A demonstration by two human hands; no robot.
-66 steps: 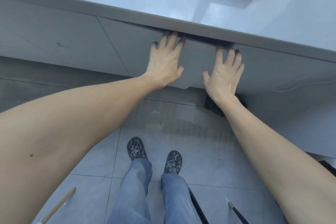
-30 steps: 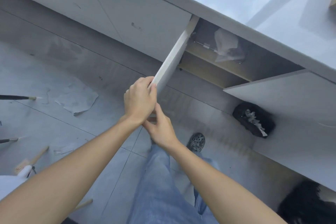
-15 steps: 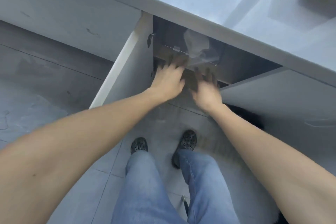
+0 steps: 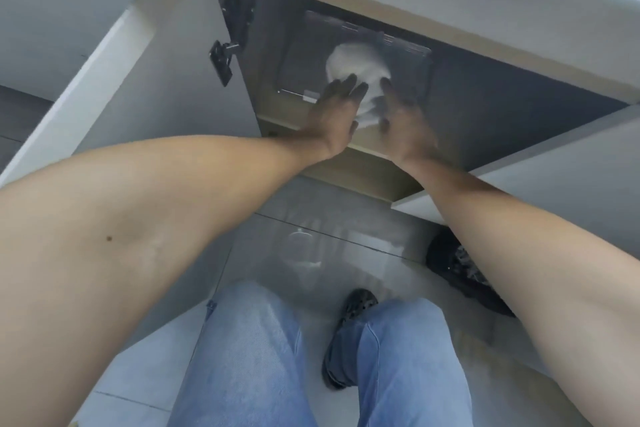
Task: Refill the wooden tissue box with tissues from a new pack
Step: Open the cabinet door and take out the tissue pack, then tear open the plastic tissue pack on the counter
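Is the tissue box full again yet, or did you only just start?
Only just started. Done: the cabinet door is swung open. In hand: the left hand and right hand are reaching in at a clear container with white tissue sticking out; blur hides whether they grip it. Left: no wooden tissue box is in view, so the refilling itself isn't done.

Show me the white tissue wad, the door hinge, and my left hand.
tissue wad (image 4: 353,61), head view, upper rounded part.
hinge (image 4: 221,57), head view, black arm.
left hand (image 4: 337,114), head view, back of hand.
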